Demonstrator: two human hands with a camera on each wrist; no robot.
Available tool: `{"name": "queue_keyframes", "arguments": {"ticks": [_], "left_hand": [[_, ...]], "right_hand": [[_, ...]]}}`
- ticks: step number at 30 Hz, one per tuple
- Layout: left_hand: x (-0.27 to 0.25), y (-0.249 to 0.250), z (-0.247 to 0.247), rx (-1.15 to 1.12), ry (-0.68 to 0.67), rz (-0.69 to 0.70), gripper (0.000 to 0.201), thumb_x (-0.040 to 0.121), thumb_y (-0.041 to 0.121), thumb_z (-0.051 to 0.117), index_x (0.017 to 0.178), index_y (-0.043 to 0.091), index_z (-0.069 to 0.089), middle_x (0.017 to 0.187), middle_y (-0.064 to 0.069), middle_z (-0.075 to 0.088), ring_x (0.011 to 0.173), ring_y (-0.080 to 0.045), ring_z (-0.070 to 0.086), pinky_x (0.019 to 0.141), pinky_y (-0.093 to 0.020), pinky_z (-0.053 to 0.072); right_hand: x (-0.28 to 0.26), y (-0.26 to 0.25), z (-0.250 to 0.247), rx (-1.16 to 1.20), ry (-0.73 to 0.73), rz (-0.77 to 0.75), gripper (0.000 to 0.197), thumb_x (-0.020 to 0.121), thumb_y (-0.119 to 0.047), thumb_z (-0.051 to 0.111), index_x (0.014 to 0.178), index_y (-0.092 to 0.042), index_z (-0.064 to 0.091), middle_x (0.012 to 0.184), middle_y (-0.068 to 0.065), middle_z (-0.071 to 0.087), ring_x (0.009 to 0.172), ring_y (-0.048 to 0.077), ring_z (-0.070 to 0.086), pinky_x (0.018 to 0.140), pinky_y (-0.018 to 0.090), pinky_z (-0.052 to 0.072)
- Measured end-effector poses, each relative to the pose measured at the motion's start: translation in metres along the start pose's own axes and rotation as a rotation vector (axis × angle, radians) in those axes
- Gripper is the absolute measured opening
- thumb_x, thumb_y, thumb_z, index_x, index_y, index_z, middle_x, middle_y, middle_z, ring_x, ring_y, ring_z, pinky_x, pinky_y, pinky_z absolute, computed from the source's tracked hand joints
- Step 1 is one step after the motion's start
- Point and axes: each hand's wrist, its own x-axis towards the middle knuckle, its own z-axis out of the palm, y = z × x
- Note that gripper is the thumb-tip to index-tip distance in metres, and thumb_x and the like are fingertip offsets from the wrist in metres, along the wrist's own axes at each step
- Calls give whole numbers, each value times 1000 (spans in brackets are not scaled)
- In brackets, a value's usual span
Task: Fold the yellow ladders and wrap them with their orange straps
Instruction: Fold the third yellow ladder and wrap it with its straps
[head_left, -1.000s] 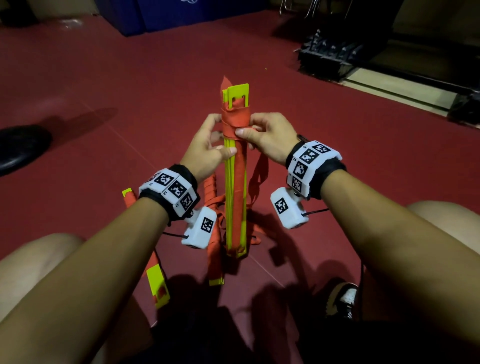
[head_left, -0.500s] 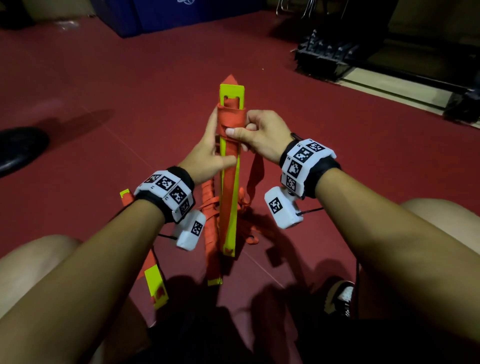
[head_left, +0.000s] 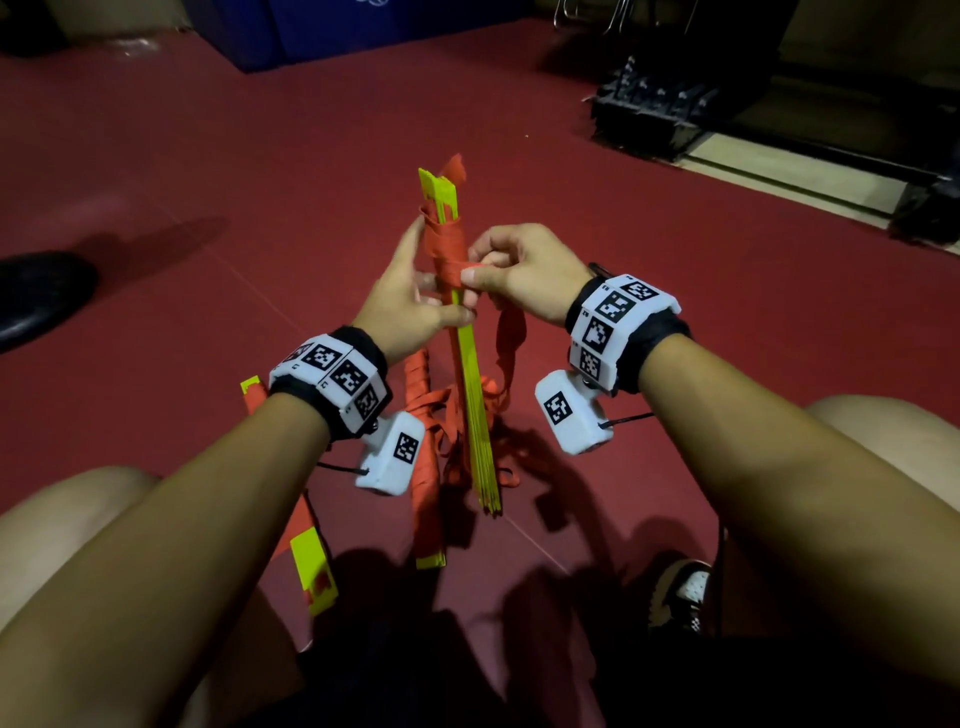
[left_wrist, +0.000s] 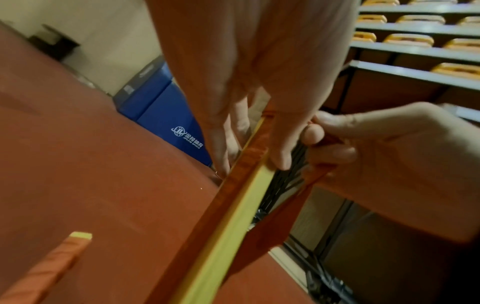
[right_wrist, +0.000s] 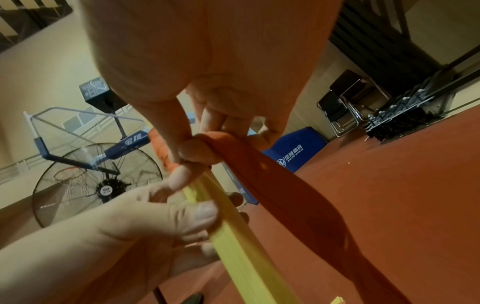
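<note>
I hold a folded yellow ladder bundle (head_left: 470, 374) tilted upright over the red floor, seen edge-on. An orange strap (head_left: 441, 244) is wound around its upper part. My left hand (head_left: 436, 306) grips the bundle just below the winding, thumb pressed on the near edge and fingers stretched behind. My right hand (head_left: 470, 278) pinches the strap at the lowest turn; its loose tail (head_left: 506, 343) hangs down to the right. The right wrist view shows the strap (right_wrist: 272, 181) pinched between thumb and finger above the yellow slats (right_wrist: 233, 242). The left wrist view shows the bundle (left_wrist: 233, 222) running up to both hands.
Two wrapped bundles lie on the floor between my knees, one in the middle (head_left: 426, 467) and one to the left (head_left: 311, 566). A black shoe (head_left: 36, 296) sits far left, a blue mat (head_left: 311, 26) at the back, a black rack (head_left: 665, 104) back right. A floor fan (right_wrist: 96, 185) stands beyond.
The bundle has turned from flat-on to edge-on. My right hand has carried the strap round to a lower turn, and my left fingers have spread out behind the bundle.
</note>
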Motion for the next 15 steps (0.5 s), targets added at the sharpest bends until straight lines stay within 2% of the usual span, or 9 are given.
{"name": "queue_keyframes", "arguments": {"ticks": [3, 6, 7, 9, 10, 11, 12, 13, 15], "left_hand": [[1, 3, -2, -54, 35, -48, 92, 80, -25, 64, 149, 18, 22, 89, -9, 70, 71, -11, 71, 67, -29, 56], [-1, 6, -3, -71, -25, -40, 88, 76, -22, 61, 141, 26, 25, 103, -24, 72, 89, -41, 69, 66, -33, 54], [0, 5, -3, -79, -26, -39, 86, 76, -22, 59, 139, 27, 26, 104, -22, 73, 89, -43, 65, 65, -33, 52], [1, 5, -2, -83, -14, -43, 81, 79, -26, 54, 134, 29, 29, 98, -11, 76, 89, -38, 62, 71, -43, 53], [1, 6, -2, -84, -18, -33, 78, 78, -26, 53, 130, 29, 31, 98, -9, 77, 90, -39, 64, 77, -54, 54], [0, 6, -1, -87, -28, -22, 75, 78, -24, 53, 127, 28, 32, 100, -12, 77, 92, -42, 65, 83, -64, 53], [-1, 7, -1, -84, -31, -20, 73, 79, -24, 52, 127, 27, 32, 102, -17, 75, 93, -44, 67, 87, -68, 51], [-2, 8, -1, -79, -32, -20, 71, 81, -26, 50, 127, 24, 30, 102, -19, 74, 93, -42, 69, 88, -67, 52], [-3, 8, -2, -81, -33, -12, 63, 85, -29, 46, 126, 16, 29, 99, -20, 73, 86, -33, 74, 83, -54, 60]], "right_hand": [[-1, -4, -4, 1, 4, 16, 10, 92, 1, 65, 101, 1, 60, 61, -1, 67, 44, 4, 49, 49, 17, 42], [-1, -3, -6, -63, 60, 54, 28, 89, -16, 74, 109, -3, 60, 55, 0, 64, 40, 6, 48, 43, 17, 37], [-1, -1, -6, -79, 70, 50, 29, 88, -21, 75, 108, -5, 61, 51, -2, 62, 40, 7, 49, 43, 18, 36], [-2, 2, -5, -96, 64, 19, 24, 89, -28, 74, 101, -9, 66, 46, -4, 58, 47, 14, 52, 47, 23, 36], [-3, 3, -4, -88, 56, 7, 20, 91, -28, 72, 98, -10, 67, 47, -3, 57, 49, 17, 53, 48, 24, 36], [-4, 2, -4, -74, 49, -2, 17, 92, -26, 70, 97, -10, 67, 48, -2, 57, 50, 17, 52, 49, 24, 36], [-5, 2, -4, -58, 40, -10, 12, 94, -23, 68, 96, -11, 66, 49, 0, 57, 48, 13, 52, 48, 22, 36], [-6, 0, -4, -50, 28, -18, 7, 96, -19, 65, 93, -12, 64, 52, 1, 56, 45, 8, 50, 48, 19, 36], [-6, -2, -5, -79, 27, -23, 15, 98, -15, 61, 83, -16, 60, 56, 3, 57, 42, 1, 47, 48, 14, 36]]}}
